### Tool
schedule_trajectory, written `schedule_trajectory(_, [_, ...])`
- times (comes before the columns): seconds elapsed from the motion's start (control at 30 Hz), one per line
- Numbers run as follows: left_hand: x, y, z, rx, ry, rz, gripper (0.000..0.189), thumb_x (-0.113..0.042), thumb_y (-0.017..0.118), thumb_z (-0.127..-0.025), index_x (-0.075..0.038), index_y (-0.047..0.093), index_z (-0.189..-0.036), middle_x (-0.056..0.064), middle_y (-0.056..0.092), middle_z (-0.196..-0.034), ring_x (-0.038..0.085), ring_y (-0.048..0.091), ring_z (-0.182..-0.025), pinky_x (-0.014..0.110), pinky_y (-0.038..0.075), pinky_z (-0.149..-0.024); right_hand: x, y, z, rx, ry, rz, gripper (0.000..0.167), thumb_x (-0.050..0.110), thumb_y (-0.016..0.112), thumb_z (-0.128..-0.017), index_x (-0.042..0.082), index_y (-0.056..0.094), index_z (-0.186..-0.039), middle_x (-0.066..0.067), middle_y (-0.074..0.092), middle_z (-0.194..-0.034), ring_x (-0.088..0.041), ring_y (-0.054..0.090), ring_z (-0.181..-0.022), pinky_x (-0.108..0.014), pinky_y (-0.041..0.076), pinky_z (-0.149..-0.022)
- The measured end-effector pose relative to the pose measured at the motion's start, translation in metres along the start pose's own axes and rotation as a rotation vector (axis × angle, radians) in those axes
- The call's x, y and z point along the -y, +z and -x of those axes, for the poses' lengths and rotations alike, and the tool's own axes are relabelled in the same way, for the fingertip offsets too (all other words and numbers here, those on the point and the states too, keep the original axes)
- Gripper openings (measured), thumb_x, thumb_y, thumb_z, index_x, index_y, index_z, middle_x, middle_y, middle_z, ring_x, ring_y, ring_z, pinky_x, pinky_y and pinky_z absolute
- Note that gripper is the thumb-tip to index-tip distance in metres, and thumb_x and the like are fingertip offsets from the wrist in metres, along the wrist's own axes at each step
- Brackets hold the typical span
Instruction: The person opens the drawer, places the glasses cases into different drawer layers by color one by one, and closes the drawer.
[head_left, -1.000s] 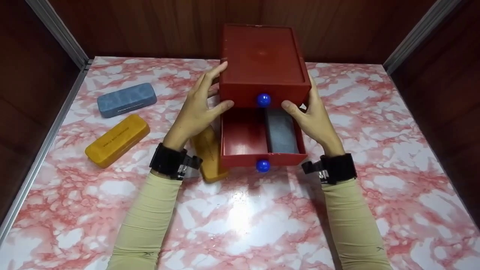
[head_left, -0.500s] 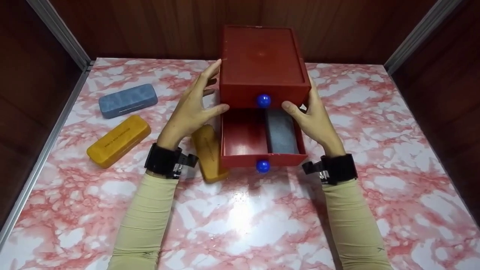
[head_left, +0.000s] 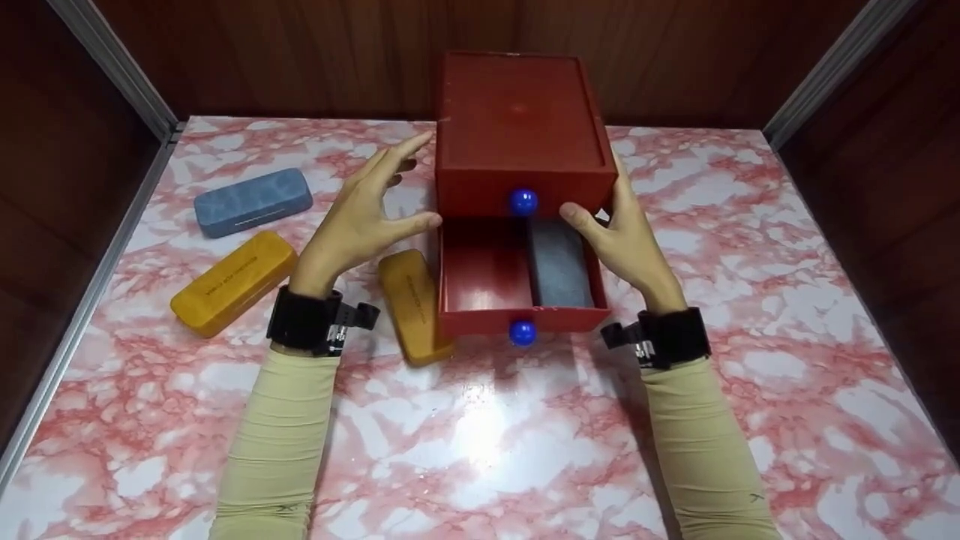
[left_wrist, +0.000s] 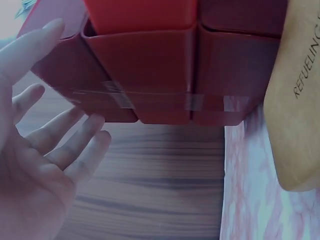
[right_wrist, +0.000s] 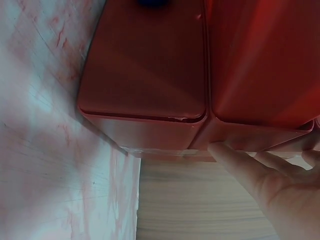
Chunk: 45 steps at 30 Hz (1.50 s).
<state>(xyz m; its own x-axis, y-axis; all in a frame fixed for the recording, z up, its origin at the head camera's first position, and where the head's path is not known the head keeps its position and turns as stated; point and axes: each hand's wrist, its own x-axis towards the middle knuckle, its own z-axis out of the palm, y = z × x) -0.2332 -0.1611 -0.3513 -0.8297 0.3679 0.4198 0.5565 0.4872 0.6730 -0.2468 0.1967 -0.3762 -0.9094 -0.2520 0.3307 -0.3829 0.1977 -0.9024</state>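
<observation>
A red plastic drawer unit (head_left: 517,112) with blue knobs stands at the middle back, its middle drawer (head_left: 484,277) pulled out. Inside that drawer, along the right wall, lies a grey-blue glasses case (head_left: 562,266). My right hand (head_left: 634,240) holds the unit's right side, thumb over the front corner, fingers along the side wall. To the left, my left hand (head_left: 360,210) is spread just off the unit's side, thumb and fingers apart and holding nothing. Under and beside it, a mustard-yellow glasses case (head_left: 412,300) leans near the drawer's left edge.
At left on the pink marbled table (head_left: 465,465) lie a blue glasses case (head_left: 255,201) and another yellow glasses case (head_left: 234,283). Brown wood-grain panels (head_left: 315,60) close in the back and sides.
My left hand has let go of the unit's left side and moved left, away from it. My right hand keeps its place on the unit. The drawer and the cases have stayed put.
</observation>
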Motion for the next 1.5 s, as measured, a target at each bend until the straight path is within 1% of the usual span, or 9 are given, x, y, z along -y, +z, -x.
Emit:
schedule_trajectory(0.13, [0.001, -0.005, 0.0, 0.03, -0.013, -0.008, 0.089, -0.029, 0.087, -0.091, -0.027, 0.039, -0.165, 0.001, 0.048, -0.162, 0.02, 0.05, -0.143, 0.042, 0.041, -0.12, -0.001, -0.001, 0.001, -0.007, 0.0, 0.003, 0.088, 0.021, 0.076, -0.1, 0.026, 0.024, -0.17, -0.011, 0.051, -0.154, -0.027, 0.055, -0.136, -0.035, 0.055, -0.102])
schedule_trajectory(0.23, [0.001, -0.015, -0.001, 0.051, -0.026, -0.055, 0.088, -0.029, 0.087, -0.092, -0.029, 0.039, -0.166, 0.003, 0.048, -0.162, 0.023, 0.049, -0.145, 0.047, 0.041, -0.12, -0.001, -0.001, 0.0, -0.011, 0.009, -0.004, 0.086, 0.023, 0.076, -0.1, 0.027, 0.025, -0.169, -0.01, 0.051, -0.153, -0.027, 0.055, -0.137, -0.036, 0.054, -0.103])
schedule_trajectory(0.43, [0.004, -0.041, -0.003, 0.094, -0.028, -0.197, 0.085, -0.027, 0.085, -0.094, -0.031, 0.04, -0.165, 0.002, 0.044, -0.165, 0.029, 0.042, -0.15, 0.058, 0.037, -0.12, -0.001, -0.001, 0.0, -0.009, 0.002, 0.005, 0.085, 0.023, 0.076, -0.101, 0.027, 0.026, -0.169, -0.009, 0.052, -0.153, -0.026, 0.055, -0.136, -0.038, 0.054, -0.104])
schedule_trajectory(0.7, [0.014, -0.078, -0.003, 0.211, -0.097, -0.352, 0.079, -0.033, 0.08, -0.098, -0.028, 0.04, -0.165, 0.012, 0.039, -0.168, 0.041, 0.037, -0.152, 0.068, 0.032, -0.12, 0.001, 0.0, -0.001, 0.004, -0.013, 0.013, 0.082, 0.023, 0.075, -0.101, 0.026, 0.028, -0.168, -0.007, 0.05, -0.155, -0.025, 0.054, -0.137, -0.043, 0.053, -0.106])
schedule_trajectory(0.83, [0.029, -0.098, 0.0, 0.257, -0.158, -0.397, 0.08, -0.037, 0.077, -0.099, -0.03, 0.036, -0.167, 0.013, 0.033, -0.171, 0.045, 0.03, -0.155, 0.073, 0.026, -0.12, 0.001, 0.0, 0.0, 0.006, 0.005, -0.004, 0.085, 0.024, 0.076, -0.101, 0.028, 0.025, -0.169, -0.007, 0.05, -0.155, -0.025, 0.054, -0.139, -0.043, 0.053, -0.107])
schedule_trajectory(0.93, [0.044, -0.112, 0.006, 0.289, -0.234, -0.405, 0.081, -0.038, 0.075, -0.1, -0.034, 0.032, -0.168, 0.014, 0.027, -0.174, 0.047, 0.024, -0.158, 0.077, 0.022, -0.12, 0.0, 0.0, 0.0, 0.005, 0.005, -0.008, 0.085, 0.023, 0.075, -0.101, 0.028, 0.025, -0.169, -0.008, 0.052, -0.153, -0.025, 0.054, -0.138, -0.042, 0.053, -0.106])
schedule_trajectory(1.1, [0.072, -0.131, 0.017, 0.34, -0.326, -0.452, 0.084, -0.04, 0.074, -0.1, -0.032, 0.028, -0.17, 0.021, 0.024, -0.174, 0.052, 0.022, -0.156, 0.082, 0.023, -0.114, 0.0, 0.001, -0.001, 0.009, -0.024, 0.007, 0.083, 0.022, 0.075, -0.101, 0.027, 0.026, -0.169, -0.008, 0.052, -0.153, -0.025, 0.055, -0.136, -0.043, 0.053, -0.105])
schedule_trajectory(1.33, [0.102, -0.146, 0.028, 0.397, -0.403, -0.497, 0.087, -0.04, 0.075, -0.099, -0.029, 0.026, -0.17, 0.028, 0.026, -0.17, 0.059, 0.028, -0.149, 0.085, 0.027, -0.109, -0.001, 0.0, -0.001, 0.006, -0.058, 0.028, 0.08, 0.02, 0.074, -0.102, 0.024, 0.028, -0.168, -0.008, 0.056, -0.149, -0.024, 0.058, -0.133, -0.043, 0.053, -0.105])
schedule_trajectory(1.5, [0.119, -0.155, 0.034, 0.413, -0.462, -0.52, 0.087, -0.038, 0.074, -0.099, -0.025, 0.026, -0.17, 0.033, 0.025, -0.168, 0.061, 0.028, -0.147, 0.086, 0.025, -0.109, -0.001, 0.0, 0.0, 0.003, -0.024, 0.012, 0.083, 0.022, 0.074, -0.102, 0.026, 0.026, -0.169, -0.008, 0.053, -0.152, -0.025, 0.056, -0.136, -0.045, 0.053, -0.106])
